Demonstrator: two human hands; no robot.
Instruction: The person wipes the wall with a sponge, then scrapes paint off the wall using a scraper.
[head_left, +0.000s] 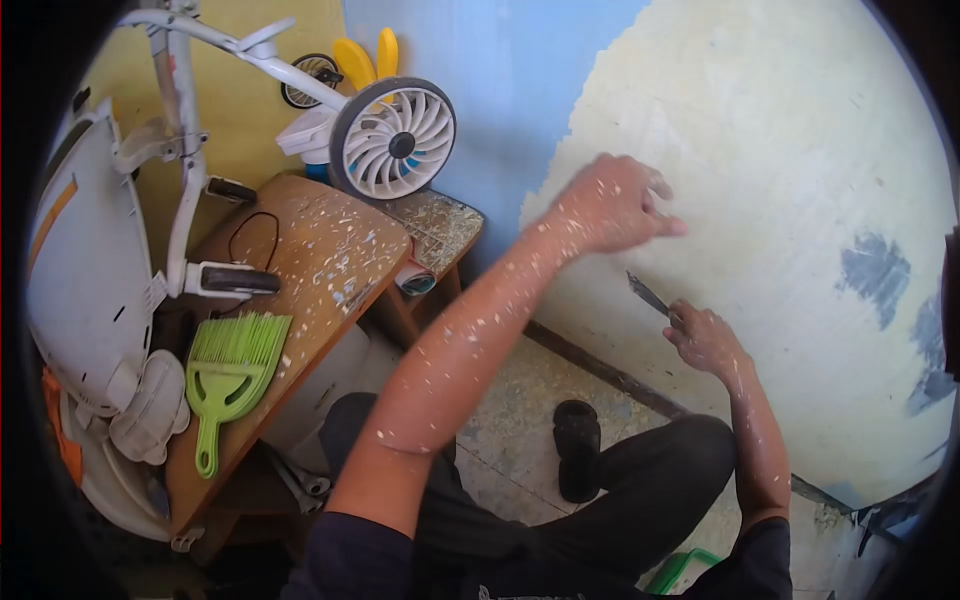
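My left hand (620, 205) is raised in front of the wall (740, 150), its fingers bent but apart, with nothing seen in them. Paint flakes cling to that hand and forearm. Lower and to the right, my right hand (705, 338) is closed around a scraper (649, 294), whose narrow dark blade points up and left, close to the wall. Whether the blade touches the wall I cannot tell. Pale, bare-looking wall surface meets blue paint (480, 90) along a ragged edge. Grey patches (875, 275) mark the right side.
To the left, a wooden table (335, 235) carries scattered flakes and a green hand brush (235, 370). A white wheeled frame (185, 130) with a large wheel (392, 138) stands over it. Below are my bent legs and a dark slipper (577, 450) on the floor.
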